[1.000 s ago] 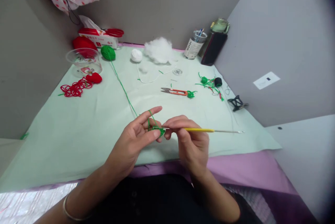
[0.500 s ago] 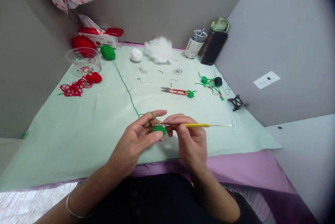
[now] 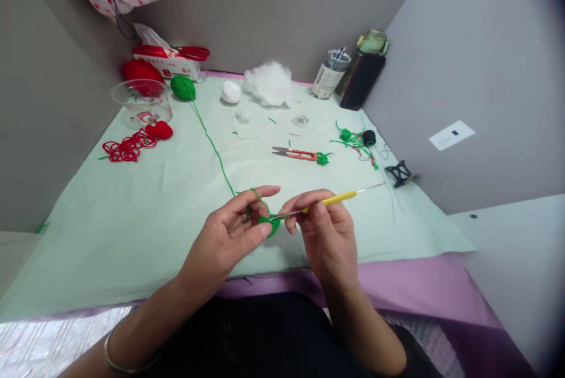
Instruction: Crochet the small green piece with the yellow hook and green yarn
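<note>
Pinched between thumb and fingers of my left hand (image 3: 229, 231) is a small green crochet piece (image 3: 274, 226). Green yarn (image 3: 214, 145) passes over the raised index finger and trails back to a green yarn ball (image 3: 182, 88). My right hand (image 3: 329, 228) grips a crochet hook (image 3: 338, 198) by its yellow handle, tilted with the rear end higher. The hook's metal tip touches the top edge of the green piece; whether it sits inside a stitch I cannot tell.
Orange thread snips (image 3: 300, 155) lie beyond my hands. Red yarn (image 3: 126, 148) and a clear plastic cup (image 3: 148, 110) are at left. White stuffing (image 3: 270, 83) sits at the back. Green scraps (image 3: 348, 135), a black thread spool (image 3: 369, 138) and a phone (image 3: 362, 80) are on the right.
The hook has gone from nearly level to tilted, its rear end rising. My right hand has shifted slightly right, and the green piece has turned a little in my left fingers.
</note>
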A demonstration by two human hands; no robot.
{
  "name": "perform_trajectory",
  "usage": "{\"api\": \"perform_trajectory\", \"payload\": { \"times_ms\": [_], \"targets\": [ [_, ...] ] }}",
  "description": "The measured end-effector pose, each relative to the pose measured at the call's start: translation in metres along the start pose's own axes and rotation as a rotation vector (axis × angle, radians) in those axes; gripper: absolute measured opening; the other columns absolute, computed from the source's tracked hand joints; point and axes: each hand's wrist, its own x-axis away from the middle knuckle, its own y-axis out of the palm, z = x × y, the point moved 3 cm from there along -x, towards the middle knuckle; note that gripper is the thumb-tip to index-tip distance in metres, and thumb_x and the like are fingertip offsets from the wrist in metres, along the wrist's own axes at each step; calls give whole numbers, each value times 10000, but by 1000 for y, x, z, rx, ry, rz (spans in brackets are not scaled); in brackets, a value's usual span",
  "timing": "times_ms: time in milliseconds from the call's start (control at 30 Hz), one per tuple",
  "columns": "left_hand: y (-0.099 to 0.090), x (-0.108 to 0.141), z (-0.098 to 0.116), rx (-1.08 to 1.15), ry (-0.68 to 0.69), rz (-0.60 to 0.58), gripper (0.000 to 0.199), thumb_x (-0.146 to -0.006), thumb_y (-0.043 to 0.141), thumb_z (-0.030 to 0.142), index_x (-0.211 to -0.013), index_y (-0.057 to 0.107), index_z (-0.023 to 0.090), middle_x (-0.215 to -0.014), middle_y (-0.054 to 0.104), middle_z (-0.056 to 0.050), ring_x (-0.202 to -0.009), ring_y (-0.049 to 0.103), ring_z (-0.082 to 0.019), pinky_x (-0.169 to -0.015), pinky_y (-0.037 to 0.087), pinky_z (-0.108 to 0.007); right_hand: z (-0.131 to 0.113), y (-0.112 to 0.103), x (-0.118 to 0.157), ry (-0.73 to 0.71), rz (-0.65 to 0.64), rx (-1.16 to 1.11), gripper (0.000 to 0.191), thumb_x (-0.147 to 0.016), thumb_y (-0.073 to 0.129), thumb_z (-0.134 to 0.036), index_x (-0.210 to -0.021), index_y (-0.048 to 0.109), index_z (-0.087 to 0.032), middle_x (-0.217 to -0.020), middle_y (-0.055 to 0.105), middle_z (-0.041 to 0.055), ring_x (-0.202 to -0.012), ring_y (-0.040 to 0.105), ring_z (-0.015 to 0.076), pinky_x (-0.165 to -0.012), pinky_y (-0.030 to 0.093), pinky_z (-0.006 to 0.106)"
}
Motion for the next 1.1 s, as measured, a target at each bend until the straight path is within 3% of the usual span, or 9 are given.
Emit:
{"api": "perform_trajectory", "payload": {
  "times_ms": [133,300,433,567,667,767,867,967,1100],
  "targets": [
    [-2,0,1,-72,29,33,380,-940,809,245,-1288,796,398,-950,639,25,-941,632,-123,-910,516,-211,-8,-2,5,-105,-39,187,198,-1096,579,-290,-1048,767,-252,-962,796,25,-767,715,130,-707,590,281],
    [1,0,2,-160,111,152,379,-917,820,194,-1261,807,352,-930,654,35,-928,627,-121,-958,498,-226,-19,7,17,-488,-159,701,233,-1079,533,-155,-1206,718,-222,-1021,786,72,-921,752,195,-781,636,351],
    [6,-2,-1,45,24,146,520,-873,883,235,-1365,748,340,-897,678,45,-890,639,-112,-914,508,-225,-11,8,26,-719,-155,1073,351,-991,671,-104,-1279,740,-293,-1115,784,76,-982,763,225,-784,663,357],
    [8,-4,-4,335,-242,50,500,-844,897,270,-1329,780,239,-888,703,2,-854,635,-120,-857,517,-231,-6,2,22,-596,-56,813,315,-1020,665,-209,-1267,776,-371,-1046,794,51,-891,759,231,-726,648,374],
    [6,-6,-1,372,-246,40,457,-838,887,265,-1286,808,213,-864,682,-3,-818,603,-124,-841,512,-243,-6,-2,12,-363,67,436,235,-1078,581,-262,-1134,802,-318,-942,772,43,-725,696,187,-661,602,368],
    [7,-7,0,308,-205,26,396,-855,869,262,-1248,826,239,-900,697,-16,-890,621,-157,-896,509,-275,-5,2,4,-230,30,258,193,-1069,619,-309,-1048,809,-281,-954,772,49,-734,683,171,-643,576,336],
    [10,-6,0,231,-139,55,368,-855,885,274,-1220,838,270,-943,719,-16,-970,641,-170,-950,502,-278,-4,5,5,-224,-4,317,181,-1061,639,-282,-1079,819,-291,-986,790,46,-787,701,167,-655,582,315],
    [12,-6,1,208,-100,93,446,-823,923,255,-1257,823,287,-935,734,-5,-946,655,-156,-925,515,-261,-5,6,13,-334,-26,544,259,-1040,653,-187,-1184,808,-336,-1030,796,38,-854,732,177,-732,621,337],
    [12,-7,-1,377,-238,39,420,-853,885,251,-1268,823,228,-941,761,-36,-910,671,-149,-878,547,-246,-11,9,23,-508,-71,855,413,-971,713,-114,-1284,785,-375,-1185,800,59,-1020,757,238,-819,653,399]
  ]
}}
